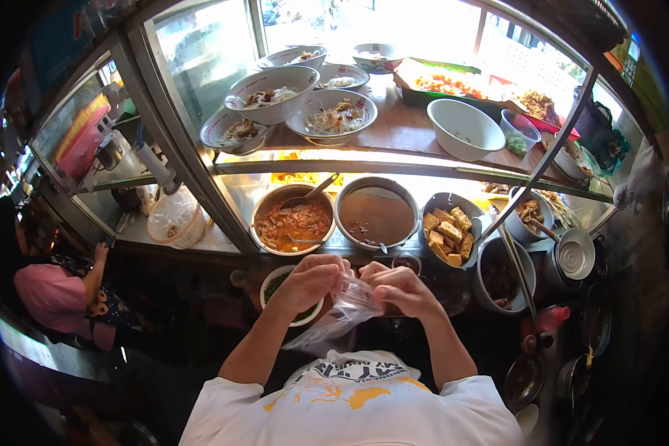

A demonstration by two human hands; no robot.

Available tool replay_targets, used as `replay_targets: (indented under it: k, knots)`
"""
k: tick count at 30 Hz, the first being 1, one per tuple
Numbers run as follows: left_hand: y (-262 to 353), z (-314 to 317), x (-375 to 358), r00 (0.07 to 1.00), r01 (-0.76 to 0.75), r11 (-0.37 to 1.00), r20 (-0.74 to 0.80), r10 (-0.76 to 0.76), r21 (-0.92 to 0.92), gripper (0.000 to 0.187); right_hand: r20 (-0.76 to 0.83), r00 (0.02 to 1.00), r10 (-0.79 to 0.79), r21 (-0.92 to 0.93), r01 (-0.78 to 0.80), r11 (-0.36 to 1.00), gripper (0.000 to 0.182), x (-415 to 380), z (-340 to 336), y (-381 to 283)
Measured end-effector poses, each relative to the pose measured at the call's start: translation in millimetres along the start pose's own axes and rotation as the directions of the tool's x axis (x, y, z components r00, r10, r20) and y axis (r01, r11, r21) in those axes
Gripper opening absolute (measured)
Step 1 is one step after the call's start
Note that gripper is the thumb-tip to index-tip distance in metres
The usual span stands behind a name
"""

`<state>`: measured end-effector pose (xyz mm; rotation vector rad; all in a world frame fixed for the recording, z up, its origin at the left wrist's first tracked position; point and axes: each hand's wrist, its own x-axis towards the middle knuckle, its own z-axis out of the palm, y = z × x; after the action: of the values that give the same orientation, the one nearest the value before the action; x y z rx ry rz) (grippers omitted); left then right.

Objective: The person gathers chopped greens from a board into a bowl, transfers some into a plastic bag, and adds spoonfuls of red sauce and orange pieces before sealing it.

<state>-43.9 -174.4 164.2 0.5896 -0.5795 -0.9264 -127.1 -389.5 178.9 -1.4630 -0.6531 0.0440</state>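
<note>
Between my two hands is a clear plastic bag (357, 294), its loose end hanging down to the left over my shirt. My left hand (312, 282) pinches it on one side, and my right hand (405, 290) grips the other side with fingers closed. Just below my left hand shows a white bowl (270, 282) with something green in it, partly covered by the hand. Beyond my hands stand a pot of reddish stew (293, 219) with a ladle (312, 191) and a pot of brown broth (377, 210). A small sauce dish (407, 262) sits behind my right hand.
Several noodle bowls (333, 117) stand on the glass case's wooden shelf (394, 123), with an empty-looking white bowl (464, 128). Fried tofu (447, 234) fills a container at right, near a pot with tongs (504, 275). A person in a pink shirt (56, 297) is at left.
</note>
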Motion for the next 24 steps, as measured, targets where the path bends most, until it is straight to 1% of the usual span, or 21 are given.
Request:
replay_targets:
  k: [1, 2, 4, 5, 7, 8, 9, 10, 11, 12, 13, 14, 15, 16, 17, 18, 19, 20, 21, 22, 24]
  knots:
    - [6.1, -2.8, 2.2, 0.998, -0.008, 0.993, 0.057, 0.002, 0.115, 0.018, -0.049, 0.994, -0.102, 0.095, 0.106, 0.99, 0.038, 4.1, -4.2, -4.6]
    - [7.8, -0.1, 3.9, 0.998, -0.015, 0.985, 0.062, 0.005, 0.169, 0.019, -0.063, 0.99, -0.13, 0.184, 0.14, 0.973, 0.023, 5.9, -7.0, -14.2]
    - [14.7, 18.7, 5.9, 0.997, -0.027, 0.961, 0.073, 0.008, 0.276, 0.023, -0.119, 0.993, 0.002, 0.342, 0.039, 0.939, 0.005, 1.1, -7.9, -23.3]
    - [16.3, 21.7, 7.2, 0.998, -0.035, 0.95, 0.065, 0.016, 0.31, 0.032, -0.153, 0.988, -0.02, 0.277, 0.062, 0.959, 0.004, 2.6, -7.7, -27.9]
    - [19.2, 27.5, 14.4, 0.993, -0.109, 0.932, 0.079, 0.087, 0.345, 0.033, -0.218, 0.974, -0.06, 0.147, 0.094, 0.985, 0.005, 11.3, -7.7, -37.6]
    - [19.9, 32.6, 18.6, 0.989, -0.143, 0.923, 0.084, 0.12, 0.358, 0.033, -0.336, 0.936, -0.107, -0.014, 0.109, 0.994, 0.005, 16.3, -4.1, -41.0]
    - [23.6, 47.3, 22.6, 0.987, -0.15, 0.89, 0.019, 0.157, 0.432, 0.028, -0.44, 0.882, -0.167, -0.174, 0.099, 0.98, 0.006, 22.5, 1.0, -43.5]
    - [25.4, 54.8, 26.8, 0.977, -0.174, 0.845, -0.02, 0.213, 0.506, 0.028, -0.526, 0.816, -0.237, -0.327, 0.063, 0.943, 0.007, 25.4, 2.7, -45.5]
    - [26.6, 59.9, 30.9, 0.961, -0.189, 0.794, -0.056, 0.269, 0.578, 0.029, -0.501, 0.781, -0.371, -0.576, 0.018, 0.817, 0.013, 24.6, -0.9, -47.5]
    - [27.6, 64.3, 36.6, 0.941, -0.198, 0.734, -0.084, 0.328, 0.65, 0.031, -0.438, 0.745, -0.503, -0.735, 0.024, 0.677, 0.014, 24.2, -0.6, -50.9]
    - [24.9, 70.8, 47.5, 0.876, -0.28, 0.641, -0.082, 0.475, 0.715, 0.033, -0.343, 0.707, -0.618, -0.863, 0.023, 0.505, 0.015, 25.0, 0.2, -55.8]
    - [26.9, 69.8, 53.9, 0.776, -0.312, 0.427, -0.031, 0.63, 0.849, 0.031, -0.221, 0.669, -0.709, -0.951, 0.013, 0.308, 0.016, 26.3, 0.0, -58.1]
    - [30.5, 68.1, 59.9, 0.656, -0.297, 0.185, 0.059, 0.752, 0.937, 0.029, -0.108, 0.689, -0.717, -0.965, 0.1, 0.242, 0.016, 26.9, -3.7, -57.1]
    - [35.0, 68.8, 66.4, 0.525, -0.234, -0.066, 0.183, 0.831, 0.97, 0.028, -0.162, 0.716, -0.679, -0.924, 0.132, 0.36, 0.017, 31.3, -2.0, -62.5]
    - [40.1, 76.9, 72.7, 0.419, -0.163, -0.173, 0.227, 0.879, 0.971, 0.026, -0.207, 0.744, -0.635, -0.868, 0.16, 0.471, 0.019, 37.6, 2.0, -73.1]
    - [46.1, 81.8, 73.3, 0.409, -0.165, -0.19, 0.243, 0.879, 0.968, 0.026, -0.245, 0.771, -0.587, -0.799, 0.182, 0.572, 0.022, 43.3, 2.3, -80.0]
    - [51.7, 85.5, 74.2, 0.4, -0.171, -0.207, 0.26, 0.879, 0.963, 0.027, -0.306, 0.781, -0.544, -0.69, 0.212, 0.693, 0.032, 45.2, -6.8, -83.9]
    - [55.9, 89.2, 76.4, 0.392, -0.178, -0.222, 0.276, 0.878, 0.959, 0.027, -0.401, 0.809, -0.429, -0.544, 0.166, 0.822, 0.039, 43.5, -20.7, -81.4]
    - [59.2, 93.1, 80.6, 0.359, -0.199, -0.258, 0.315, 0.878, 0.945, 0.027, -0.407, 0.81, -0.422, -0.575, 0.132, 0.807, 0.037, 52.9, -25.7, -92.4]
    - [64.2, 100.2, 85.2, 0.362, -0.249, -0.25, 0.329, 0.872, 0.936, 0.027, -0.415, 0.808, -0.419, -0.608, 0.096, 0.788, 0.035, 63.7, -30.9, -104.1]
    - [74.4, 112.7, 97.6, 0.37, -0.357, -0.229, 0.362, 0.856, 0.906, 0.028, -0.208, 0.869, -0.448, -0.729, 0.168, 0.663, 0.023, 76.3, -43.2, -110.7]
